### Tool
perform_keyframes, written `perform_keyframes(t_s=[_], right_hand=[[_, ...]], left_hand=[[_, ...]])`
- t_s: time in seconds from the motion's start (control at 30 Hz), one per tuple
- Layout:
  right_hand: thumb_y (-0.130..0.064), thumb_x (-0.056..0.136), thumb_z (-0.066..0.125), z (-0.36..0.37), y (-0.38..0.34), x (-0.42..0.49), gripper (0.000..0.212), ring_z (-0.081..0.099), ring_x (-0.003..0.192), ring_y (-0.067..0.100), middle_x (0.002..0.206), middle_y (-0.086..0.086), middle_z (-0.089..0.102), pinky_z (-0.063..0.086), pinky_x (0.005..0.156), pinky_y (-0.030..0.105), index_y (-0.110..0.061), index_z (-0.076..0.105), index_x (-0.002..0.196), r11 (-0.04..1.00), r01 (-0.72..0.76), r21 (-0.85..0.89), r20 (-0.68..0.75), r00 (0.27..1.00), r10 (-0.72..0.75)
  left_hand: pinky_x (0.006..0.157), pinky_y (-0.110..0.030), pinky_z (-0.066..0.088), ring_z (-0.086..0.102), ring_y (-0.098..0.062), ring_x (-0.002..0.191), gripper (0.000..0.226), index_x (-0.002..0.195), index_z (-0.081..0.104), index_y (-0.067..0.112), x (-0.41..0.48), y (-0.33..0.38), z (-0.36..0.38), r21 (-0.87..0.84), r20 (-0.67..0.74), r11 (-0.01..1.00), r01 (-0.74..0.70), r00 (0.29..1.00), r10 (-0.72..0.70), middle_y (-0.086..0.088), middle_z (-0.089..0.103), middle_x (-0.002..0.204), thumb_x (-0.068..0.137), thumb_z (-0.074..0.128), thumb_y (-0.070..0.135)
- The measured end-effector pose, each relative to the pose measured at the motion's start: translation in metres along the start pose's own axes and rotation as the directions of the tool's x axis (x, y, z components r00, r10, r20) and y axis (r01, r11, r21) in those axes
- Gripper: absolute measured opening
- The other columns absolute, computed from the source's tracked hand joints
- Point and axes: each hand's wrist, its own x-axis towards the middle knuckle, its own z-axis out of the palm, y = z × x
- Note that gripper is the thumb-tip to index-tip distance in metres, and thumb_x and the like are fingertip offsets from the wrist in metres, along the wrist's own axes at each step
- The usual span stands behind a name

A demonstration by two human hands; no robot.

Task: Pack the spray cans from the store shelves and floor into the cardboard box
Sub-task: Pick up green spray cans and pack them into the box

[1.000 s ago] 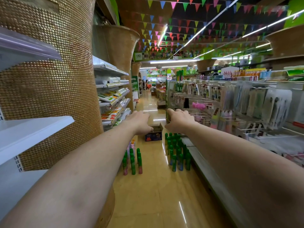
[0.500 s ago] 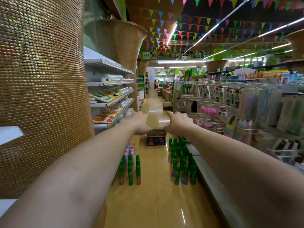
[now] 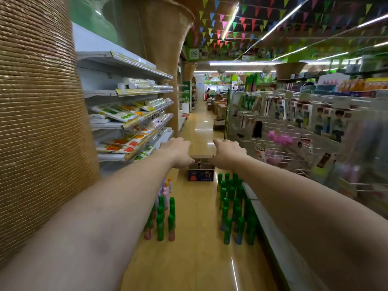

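A small open cardboard box (image 3: 201,175) with a dark printed side stands on the floor far down the aisle. Two clusters of upright spray cans stand on the floor before it: green and pink ones on the left (image 3: 161,219) and several green ones on the right (image 3: 235,208), against the shelf base. Both my arms are stretched straight forward at chest height. My left hand (image 3: 178,152) and my right hand (image 3: 228,153) hang palm down just in front of the box in view, well above the cans. Neither holds anything, and the fingers droop loosely.
A wide woven column (image 3: 39,122) crowds the left side, with shelves of packaged goods (image 3: 130,114) beyond it. On the right, a low shelf ledge (image 3: 279,248) and hook racks of hanging goods (image 3: 294,131) line the aisle. The tan floor (image 3: 197,259) runs between the can clusters.
My view has advanced down the aisle: the column and white shelves slid off to the left, and the cans and box appear nearer. Both hands stay stretched out and empty.
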Motion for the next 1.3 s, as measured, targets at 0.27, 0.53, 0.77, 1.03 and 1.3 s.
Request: perform_keyframes(t_s=[0.27, 0.53, 0.77, 1.03, 1.3], right_hand=[[-0.046, 0.087, 0.068, 0.046, 0.027, 0.169, 0.061, 0.052, 0.117, 0.033, 0.127, 0.009, 0.057, 0.049, 0.096, 0.054, -0.028, 0.046, 0.141, 0.997, -0.068, -0.031, -0.033, 0.997, 0.067], [-0.044, 0.089, 0.066, 0.074, 0.032, 0.355, 0.058, 0.053, 0.117, 0.034, 0.128, 0.010, 0.057, 0.049, 0.096, 0.055, -0.028, 0.046, 0.141, 0.993, -0.114, -0.036, -0.050, 0.992, 0.112], [-0.042, 0.089, 0.066, 0.110, 0.044, 0.489, 0.057, 0.050, 0.120, 0.034, 0.128, 0.009, 0.056, 0.047, 0.098, 0.054, -0.027, 0.046, 0.140, 0.990, -0.137, -0.047, -0.015, 0.991, 0.136], [-0.041, 0.091, 0.065, 0.159, 0.085, 0.657, 0.063, 0.047, 0.126, 0.034, 0.135, 0.010, 0.054, 0.045, 0.101, 0.053, -0.026, 0.041, 0.148, 0.993, -0.104, -0.052, -0.037, 0.994, 0.102], [-0.043, 0.091, 0.065, 0.167, 0.135, 0.863, 0.064, 0.048, 0.127, 0.034, 0.137, 0.009, 0.054, 0.047, 0.099, 0.050, -0.027, 0.041, 0.147, 0.998, -0.051, -0.046, -0.080, 0.996, 0.047]], left_hand=[[0.107, -0.051, 0.046, 0.045, -0.032, 0.136, 0.072, 0.148, 0.045, 0.021, 0.178, -0.035, 0.045, 0.004, -0.020, 0.999, -0.054, 0.998, 0.054, -0.008, 0.046, 0.149, 0.088, 0.064, 0.056], [0.107, -0.049, 0.046, 0.048, -0.031, 0.134, 0.066, 0.147, 0.047, 0.020, 0.369, -0.082, 0.064, -0.074, -0.025, 0.992, -0.104, 0.994, 0.103, -0.008, 0.049, 0.148, 0.091, 0.066, 0.050], [0.102, -0.043, 0.049, 0.049, -0.029, 0.132, 0.069, 0.150, 0.043, 0.021, 0.497, -0.118, 0.106, -0.108, 0.000, 0.989, -0.106, 0.994, 0.107, -0.007, 0.049, 0.147, 0.091, 0.067, 0.050], [0.106, -0.048, 0.047, 0.047, -0.030, 0.135, 0.070, 0.149, 0.044, 0.020, 0.666, -0.141, 0.163, -0.078, -0.004, 0.994, -0.080, 0.997, 0.080, -0.008, 0.048, 0.149, 0.090, 0.067, 0.052], [0.100, -0.048, 0.051, 0.052, -0.030, 0.127, 0.071, 0.147, 0.046, 0.020, 0.869, -0.151, 0.179, -0.071, -0.037, 0.997, -0.009, 0.999, 0.006, -0.007, 0.053, 0.140, 0.088, 0.067, 0.055]])
